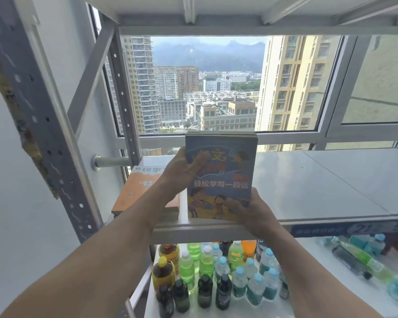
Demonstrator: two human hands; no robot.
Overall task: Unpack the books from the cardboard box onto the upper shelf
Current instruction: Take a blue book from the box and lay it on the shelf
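Held upright over the front edge of the upper shelf [331,180]: a stack of blue books [221,175], covers facing the camera, several thin paperbacks pressed together judging by the layered top edge. Gripped on both sides: left hand [182,173] wrapped round the left edge about halfway up, thumb laid across the front cover; right hand [251,214] clamped on the lower right corner, thumb on the cover and fingers hidden behind. Bottom edge seemingly touching or just above the shelf lip, though not clear enough to tell which. Just to the left, lying flat on the same shelf: an orange book [143,191], partly hidden by the left forearm. Judged from the look: light to moderate in weight, manageable with two hands. Glossy covers, so likely slippery against one another; loose squeezing could have let an inner book slide out or the stack fan open. Soft-covered and bendable singly, yet fairly stiff as a pressed bundle. Not fragile, though corners could have dented on the metal shelf edge. Best taken at opposite edges with firm inward pressure, or supported from beneath. Below, on the lower shelf: many drink bottles [216,271], upright and crowded, at risk of toppling under a dropped book. No cardboard box in view.
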